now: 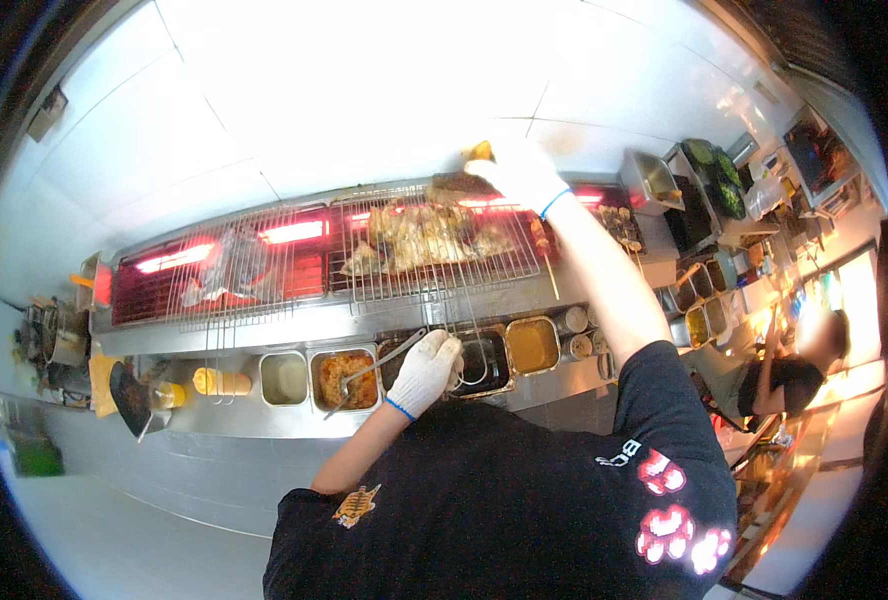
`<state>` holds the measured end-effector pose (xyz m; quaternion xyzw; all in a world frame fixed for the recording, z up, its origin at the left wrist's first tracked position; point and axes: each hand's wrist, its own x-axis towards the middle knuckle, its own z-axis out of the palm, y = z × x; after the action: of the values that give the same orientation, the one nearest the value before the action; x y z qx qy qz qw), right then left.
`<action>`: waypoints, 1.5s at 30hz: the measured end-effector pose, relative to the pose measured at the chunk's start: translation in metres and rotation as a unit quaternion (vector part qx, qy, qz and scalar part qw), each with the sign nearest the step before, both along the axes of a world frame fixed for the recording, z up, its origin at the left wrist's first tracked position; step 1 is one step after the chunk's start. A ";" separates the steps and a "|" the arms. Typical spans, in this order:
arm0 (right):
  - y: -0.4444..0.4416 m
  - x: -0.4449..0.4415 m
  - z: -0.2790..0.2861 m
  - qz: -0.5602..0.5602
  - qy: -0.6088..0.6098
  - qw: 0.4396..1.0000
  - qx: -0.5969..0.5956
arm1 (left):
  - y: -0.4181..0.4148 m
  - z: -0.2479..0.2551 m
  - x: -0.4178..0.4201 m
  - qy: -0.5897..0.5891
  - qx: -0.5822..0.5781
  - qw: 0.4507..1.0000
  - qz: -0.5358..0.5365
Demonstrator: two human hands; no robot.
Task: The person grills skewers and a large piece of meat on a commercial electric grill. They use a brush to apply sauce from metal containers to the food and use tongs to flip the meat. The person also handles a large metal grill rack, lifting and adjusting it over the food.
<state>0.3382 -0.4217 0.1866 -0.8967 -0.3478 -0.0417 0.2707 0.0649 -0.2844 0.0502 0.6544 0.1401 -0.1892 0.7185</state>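
Observation:
My left hand (423,373), in a white knit glove, is closed around the wire handle (481,341) of a grill basket. That wire grill basket (369,289) lies over a red-glowing grill and holds a flattened, pale browned piece of food (421,238), perhaps fish. Stretched toward the far side, my right hand (515,174), also gloved in white, grips a small yellow object (481,152). Blur and glare hide what that object is. A dark brown thing (459,185) lies just below it, at the basket's far edge.
Left is a second wire basket (226,277) with a foil-like item. Skewers (541,247) lie to the right. In front stand sauce pans (532,345), a ladle (373,365) and a yellow squeeze bottle (221,381). Another person (781,382) is at far right.

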 end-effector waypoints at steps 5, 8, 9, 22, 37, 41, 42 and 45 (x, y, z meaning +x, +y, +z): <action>0.017 0.009 -0.011 0.057 0.004 0.997 -0.050 | 0.003 0.008 0.001 -0.025 -0.008 1.000 -0.002; 0.024 0.006 -0.013 0.073 -0.025 0.997 -0.010 | 0.003 0.012 0.003 -0.027 -0.020 0.999 0.001; 0.029 0.004 -0.016 0.081 -0.012 0.996 -0.026 | 0.004 0.015 0.003 -0.025 -0.025 0.999 0.002; 0.093 -0.036 -0.016 0.085 0.053 0.995 0.026 | 0.002 0.014 -0.001 -0.011 -0.024 1.000 -0.008; 0.058 -0.048 0.023 -0.007 0.010 0.999 -0.049 | 0.011 0.011 0.000 -0.021 -0.096 0.995 -0.003; 0.015 -0.035 0.010 -0.021 0.044 0.999 -0.024 | 0.012 0.007 -0.002 -0.030 -0.101 0.994 0.001; 0.004 -0.031 -0.004 -0.024 0.036 0.999 -0.027 | 0.010 0.004 -0.001 -0.035 -0.095 0.995 -0.010; -0.008 -0.024 -0.022 -0.024 0.047 0.998 0.038 | 0.010 0.012 -0.001 -0.019 -0.071 0.997 -0.005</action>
<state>0.3140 -0.4300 0.1641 -0.8948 -0.3110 -0.0192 0.3199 0.0643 -0.2740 0.0625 0.6063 0.1090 -0.1899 0.7645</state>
